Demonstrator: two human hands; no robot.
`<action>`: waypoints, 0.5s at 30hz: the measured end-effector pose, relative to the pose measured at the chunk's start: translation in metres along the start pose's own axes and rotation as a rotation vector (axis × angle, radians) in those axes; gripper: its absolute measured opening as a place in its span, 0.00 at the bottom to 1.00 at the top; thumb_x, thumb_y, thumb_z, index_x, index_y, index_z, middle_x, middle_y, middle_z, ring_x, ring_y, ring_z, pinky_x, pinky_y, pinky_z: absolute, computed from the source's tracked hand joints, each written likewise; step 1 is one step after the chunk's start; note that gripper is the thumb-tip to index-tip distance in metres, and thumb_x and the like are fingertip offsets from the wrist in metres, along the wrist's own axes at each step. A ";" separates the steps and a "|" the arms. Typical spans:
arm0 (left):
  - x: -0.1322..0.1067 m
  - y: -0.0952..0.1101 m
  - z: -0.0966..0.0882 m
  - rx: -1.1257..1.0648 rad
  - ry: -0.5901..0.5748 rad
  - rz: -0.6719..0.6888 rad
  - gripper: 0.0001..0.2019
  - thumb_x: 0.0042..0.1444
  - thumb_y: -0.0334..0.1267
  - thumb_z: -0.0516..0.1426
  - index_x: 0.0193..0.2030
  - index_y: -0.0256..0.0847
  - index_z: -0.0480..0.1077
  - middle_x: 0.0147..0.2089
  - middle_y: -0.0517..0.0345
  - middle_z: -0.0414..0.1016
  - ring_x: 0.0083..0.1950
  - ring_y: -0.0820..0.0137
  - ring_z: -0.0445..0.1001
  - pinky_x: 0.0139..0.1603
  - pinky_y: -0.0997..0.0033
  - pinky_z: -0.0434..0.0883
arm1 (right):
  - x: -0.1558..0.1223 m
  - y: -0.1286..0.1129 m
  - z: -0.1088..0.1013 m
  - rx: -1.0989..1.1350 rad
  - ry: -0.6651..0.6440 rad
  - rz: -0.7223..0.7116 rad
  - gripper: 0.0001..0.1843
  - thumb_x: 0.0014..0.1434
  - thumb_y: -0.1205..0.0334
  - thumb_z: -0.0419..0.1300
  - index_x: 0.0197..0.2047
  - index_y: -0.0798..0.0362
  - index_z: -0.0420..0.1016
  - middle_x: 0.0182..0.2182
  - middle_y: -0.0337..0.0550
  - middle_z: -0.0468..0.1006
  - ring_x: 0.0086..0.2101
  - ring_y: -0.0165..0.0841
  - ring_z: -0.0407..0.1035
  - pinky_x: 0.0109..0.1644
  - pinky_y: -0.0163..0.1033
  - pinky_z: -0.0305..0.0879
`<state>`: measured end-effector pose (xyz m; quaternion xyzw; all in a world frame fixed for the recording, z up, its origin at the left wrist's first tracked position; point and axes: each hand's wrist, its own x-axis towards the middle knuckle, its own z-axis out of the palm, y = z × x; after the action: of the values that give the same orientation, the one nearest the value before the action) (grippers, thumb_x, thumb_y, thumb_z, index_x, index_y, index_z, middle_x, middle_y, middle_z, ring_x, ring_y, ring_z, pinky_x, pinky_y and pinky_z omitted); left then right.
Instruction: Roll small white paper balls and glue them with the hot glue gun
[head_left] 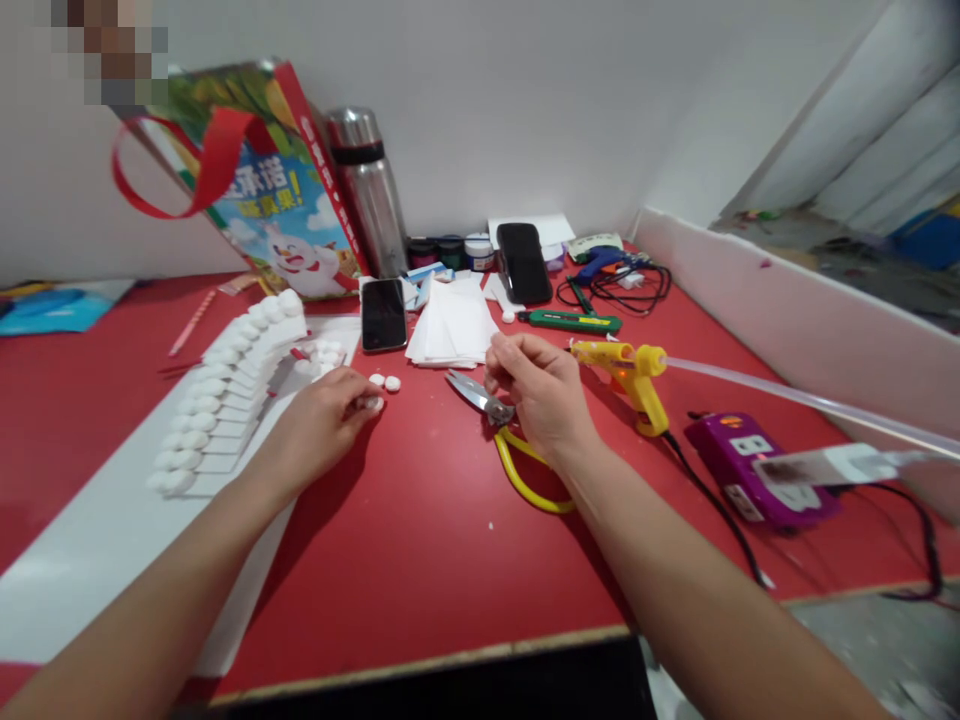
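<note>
Holding a round, seemingly smooth white disc [374, 404] in left grip [321, 416]

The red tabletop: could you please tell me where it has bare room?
The widest bare patch, save a white speck, lies between the white sheet, yellow-handled scissors and front edge; another lies left, between sheet and blue packet. Crowded: the back, around paper stack and steel flask; the right, around yellow glue gun.
</note>
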<state>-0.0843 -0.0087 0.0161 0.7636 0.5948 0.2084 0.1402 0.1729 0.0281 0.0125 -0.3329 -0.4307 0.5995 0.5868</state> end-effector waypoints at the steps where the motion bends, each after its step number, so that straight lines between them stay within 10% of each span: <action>1: 0.000 0.000 0.002 0.006 0.004 -0.003 0.14 0.64 0.47 0.55 0.41 0.41 0.76 0.42 0.50 0.77 0.40 0.62 0.74 0.43 0.64 0.68 | 0.000 0.000 0.000 -0.013 -0.013 0.007 0.18 0.56 0.50 0.72 0.25 0.53 0.75 0.21 0.36 0.72 0.22 0.24 0.64 0.26 0.33 0.55; 15: -0.002 0.009 -0.017 0.071 0.158 -0.073 0.11 0.61 0.49 0.58 0.34 0.46 0.74 0.37 0.52 0.79 0.38 0.57 0.76 0.41 0.61 0.66 | 0.000 0.000 -0.003 0.049 -0.068 0.238 0.14 0.51 0.54 0.76 0.33 0.54 0.81 0.25 0.36 0.77 0.22 0.23 0.63 0.25 0.32 0.64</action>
<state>-0.0849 -0.0136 0.0347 0.7270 0.6386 0.2414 0.0735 0.1758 0.0282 0.0107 -0.3470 -0.3929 0.6862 0.5044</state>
